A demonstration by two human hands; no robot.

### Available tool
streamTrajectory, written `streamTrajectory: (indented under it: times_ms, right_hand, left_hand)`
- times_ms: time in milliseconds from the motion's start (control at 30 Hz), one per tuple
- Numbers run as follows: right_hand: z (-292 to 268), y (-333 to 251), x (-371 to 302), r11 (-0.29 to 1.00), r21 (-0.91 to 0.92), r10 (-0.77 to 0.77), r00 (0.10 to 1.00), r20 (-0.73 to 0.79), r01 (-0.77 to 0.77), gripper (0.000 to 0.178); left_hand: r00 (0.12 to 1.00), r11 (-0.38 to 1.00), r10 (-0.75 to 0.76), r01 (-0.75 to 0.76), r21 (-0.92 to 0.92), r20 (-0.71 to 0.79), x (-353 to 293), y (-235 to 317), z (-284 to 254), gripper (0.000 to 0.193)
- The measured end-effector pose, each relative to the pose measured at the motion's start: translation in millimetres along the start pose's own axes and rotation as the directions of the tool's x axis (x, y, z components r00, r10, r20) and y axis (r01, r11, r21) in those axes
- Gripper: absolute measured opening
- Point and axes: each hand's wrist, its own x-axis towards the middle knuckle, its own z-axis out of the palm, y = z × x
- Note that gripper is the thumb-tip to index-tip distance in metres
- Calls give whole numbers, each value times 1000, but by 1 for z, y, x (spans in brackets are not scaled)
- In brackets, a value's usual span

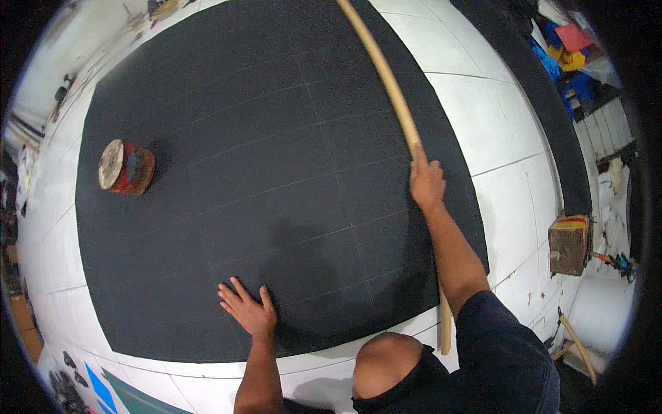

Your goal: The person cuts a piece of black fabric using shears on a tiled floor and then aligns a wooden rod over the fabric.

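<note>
A large black sheet (262,159) lies spread flat, with faint pale lines crossing it in a grid. My left hand (250,308) rests palm down near its front edge, fingers stretched and apart. Along the sheet's right side runs a long pale wooden strip (386,76), from the far edge to past the near edge. My right hand (429,183) has hold of the strip around its middle; some of its fingers are hidden behind the hand. A worn red can (139,170) with a pale top stands on the sheet's left part.
Under the sheet is a white surface (496,152) with dark seams. A long black strip of material (552,124) lies at the right, near a brown block (569,248). Coloured scraps (571,48) are heaped at the far right. My bare knee (389,362) is at the near edge.
</note>
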Motion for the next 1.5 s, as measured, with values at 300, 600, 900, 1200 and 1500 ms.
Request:
streamTrajectory:
  times_ms: [300,600,900,1200,1500]
  right_hand:
    - [9,128,38,988,5,154,982,-110,-154,56]
    - [-75,-139,-16,921,247,-378,847,375,302,52]
    - [12,-252,-18,804,202,-586,801,118,559,47]
    - [0,-21,73,996,79,-56,989,135,46,60]
    - [-8,104,41,991,9,136,991,8,-136,71]
  left_hand:
    - [1000,1000,16,-16,-14,-26,3,10,-4,77]
    - [999,1000,-26,25,-16,-34,1,0,-7,76]
    - [999,1000,11,-12,-25,-42,0,4,-4,74]
    - [999,1000,-17,17,0,-44,0,0,-5,74]
    - [996,999,19,-21,-25,-86,-1,-6,-4,75]
